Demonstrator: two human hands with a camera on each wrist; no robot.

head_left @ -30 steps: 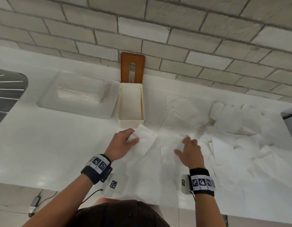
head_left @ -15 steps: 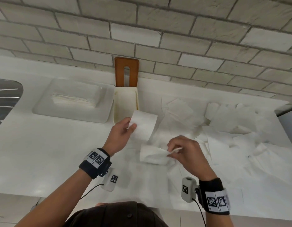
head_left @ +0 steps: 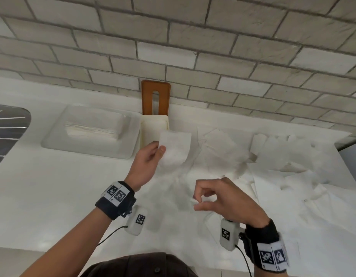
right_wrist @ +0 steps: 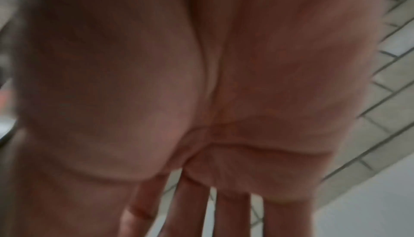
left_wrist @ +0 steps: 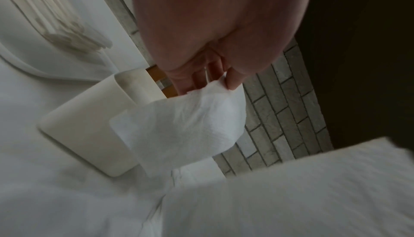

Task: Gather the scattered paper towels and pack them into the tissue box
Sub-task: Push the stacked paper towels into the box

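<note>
My left hand (head_left: 160, 149) pinches a corner of a white paper towel (head_left: 175, 149) just in front of the open cream tissue box (head_left: 154, 117). In the left wrist view the towel (left_wrist: 179, 125) hangs curled from the left hand (left_wrist: 215, 83), over the box (left_wrist: 85, 127). My right hand (head_left: 196, 200) is raised nearer to me, its thumb and curled fingers pinching the edge of a second towel (head_left: 173, 190), which is blurred. The right wrist view shows only the right hand (right_wrist: 201, 205) from the palm side. Several loose towels (head_left: 273, 156) lie scattered on the right of the counter.
The box's orange slotted lid (head_left: 155, 96) leans against the brick wall behind it. A clear tray (head_left: 53, 144) with a stack of folded towels sits left of the box. A dark sink (head_left: 7, 126) is at the far left. The counter's front edge is near my body.
Both hands lifted a towel each off the pile. The left carried its towel up toward the box. The right rose and drew back toward me with its towel.
</note>
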